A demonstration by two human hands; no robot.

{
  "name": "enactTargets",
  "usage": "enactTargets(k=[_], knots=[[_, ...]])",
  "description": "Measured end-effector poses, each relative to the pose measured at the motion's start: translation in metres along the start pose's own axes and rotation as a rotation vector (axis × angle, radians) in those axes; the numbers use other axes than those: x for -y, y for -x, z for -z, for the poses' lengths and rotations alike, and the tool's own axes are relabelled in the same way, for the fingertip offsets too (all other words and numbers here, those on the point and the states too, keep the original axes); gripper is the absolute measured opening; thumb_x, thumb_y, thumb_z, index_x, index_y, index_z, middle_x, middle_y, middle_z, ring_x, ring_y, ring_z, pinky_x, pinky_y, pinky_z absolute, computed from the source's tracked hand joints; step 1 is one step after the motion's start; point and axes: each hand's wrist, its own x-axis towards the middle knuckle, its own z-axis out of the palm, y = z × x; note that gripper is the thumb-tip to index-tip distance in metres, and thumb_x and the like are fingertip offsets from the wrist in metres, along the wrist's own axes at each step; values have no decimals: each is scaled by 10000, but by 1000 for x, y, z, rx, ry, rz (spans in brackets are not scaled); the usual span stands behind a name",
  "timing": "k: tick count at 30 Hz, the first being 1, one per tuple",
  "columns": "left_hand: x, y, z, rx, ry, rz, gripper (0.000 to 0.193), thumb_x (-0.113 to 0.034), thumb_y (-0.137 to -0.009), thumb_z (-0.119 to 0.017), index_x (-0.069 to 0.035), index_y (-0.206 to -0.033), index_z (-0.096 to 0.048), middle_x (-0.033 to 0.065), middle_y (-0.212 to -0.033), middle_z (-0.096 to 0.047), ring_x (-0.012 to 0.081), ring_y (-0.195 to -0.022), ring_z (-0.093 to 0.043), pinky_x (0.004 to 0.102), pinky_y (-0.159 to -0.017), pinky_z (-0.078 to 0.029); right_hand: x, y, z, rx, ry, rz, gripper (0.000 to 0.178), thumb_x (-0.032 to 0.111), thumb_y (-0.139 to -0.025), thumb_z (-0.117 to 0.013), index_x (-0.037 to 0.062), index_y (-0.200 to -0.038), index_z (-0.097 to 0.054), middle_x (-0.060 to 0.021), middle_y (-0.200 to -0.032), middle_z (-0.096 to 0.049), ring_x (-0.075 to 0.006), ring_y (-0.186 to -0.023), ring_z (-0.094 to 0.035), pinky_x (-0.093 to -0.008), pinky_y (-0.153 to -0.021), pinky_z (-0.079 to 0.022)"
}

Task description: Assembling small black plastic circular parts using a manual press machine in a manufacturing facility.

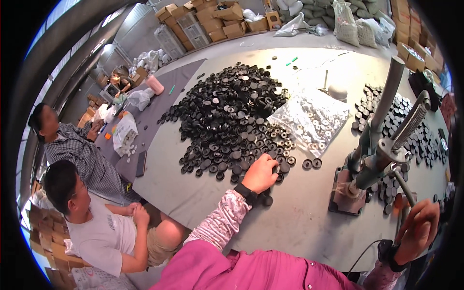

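My left hand (261,174) is at the near edge of a big heap of round black caps (227,104). Its fingers are pinched together beside loose caps; what is between them is too small to make out. To the right, my right hand (419,224) is closed round the end of the lever (405,186) of a dark green hand press (369,169). The press stands on a squat base on the table, with a spring along its upper arm. A clear plastic bag of small metal parts (311,121) lies against the heap's right side.
More black caps (418,130) spread behind and beside the press on the grey table (290,217). A phone (141,163) lies at the left edge. Two people sit on the left, one in a white shirt (104,232), one in a checked shirt (79,150). Cartons (212,19) stand at the back.
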Motion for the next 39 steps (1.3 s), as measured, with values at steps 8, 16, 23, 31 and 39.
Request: enactTargets(k=[8, 16, 23, 31, 39], knots=[[6, -13, 26, 224, 44, 15, 385, -19, -780, -643, -57, -1154, -724, 155, -1151, -609, 346, -1024, -640, 391, -914, -535, -5, -20, -17, -39, -61, 35, 586, 588, -994, -569, 26, -861, -472, -104, -702, -478, -94, -454, -378, -196, -376, -280], [-10, -15, 22, 271, -83, 9, 340, -86, -808, -672, -99, -1145, -707, 136, -1111, -601, 342, -1025, -639, 421, -893, -543, 4, -18, -19, -56, -48, 15, 605, 596, -986, -572, 8, -867, -491, -118, -704, -491, -94, -409, -372, -202, -347, -280], [-20, -1, 11, 170, -213, 31, 425, -142, -741, -729, -114, -1157, -649, 152, -1069, -610, 380, -970, -658, 466, -832, -553, 3, -15, -20, -74, -49, 7, 618, 610, -980, -573, 10, -858, -491, -115, -670, -498, -105, -386, -371, -217, -371, -273], [-73, -18, 1, -46, 392, 93, 312, -29, -787, -786, -28, -1094, -731, 44, -977, -697, 123, -858, -690, 271, -740, -586, 2, -26, -18, -19, -113, -1, 636, 632, -972, -556, -1, -927, -508, -148, -729, -504, -115, -506, -402, -219, -342, -317], [-169, -24, -104, 59, 635, -104, 329, -20, -787, -802, -22, -1110, -742, 34, -1008, -663, 85, -811, -612, 211, -666, -505, 1, -22, -17, -6, -114, 15, 581, 582, -985, -541, 6, -918, -510, -138, -721, -499, -119, -424, -374, -231, -320, -312]])
